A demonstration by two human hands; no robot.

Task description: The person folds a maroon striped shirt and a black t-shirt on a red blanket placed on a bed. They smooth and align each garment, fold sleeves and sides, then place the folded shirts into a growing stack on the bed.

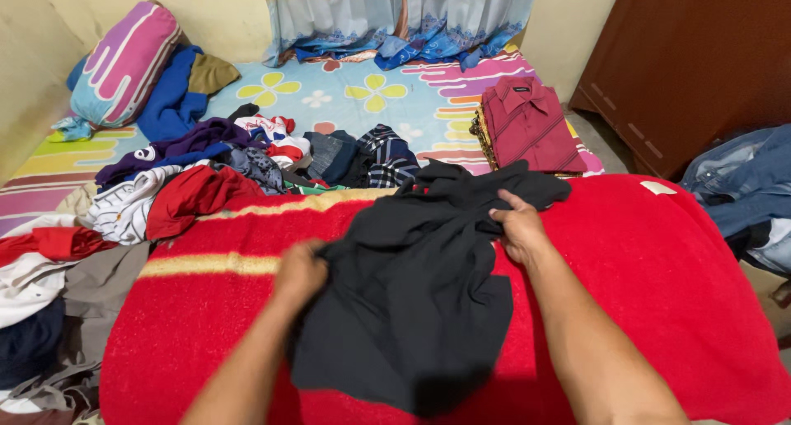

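Black shirt (412, 301) crumpled on red blanket (659, 277), between both grips

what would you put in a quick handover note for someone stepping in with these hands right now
Left hand: gripping the left edge of the black garment.
Right hand: pinching the garment's upper right part.
The garment lies crumpled and unfolded on the red blanket.
Done: a red striped shirt lies folded on top of a stack at the far right of the bed.
Left: the black garment is not yet flat or folded; a heap of loose clothes lies unsorted on the left.
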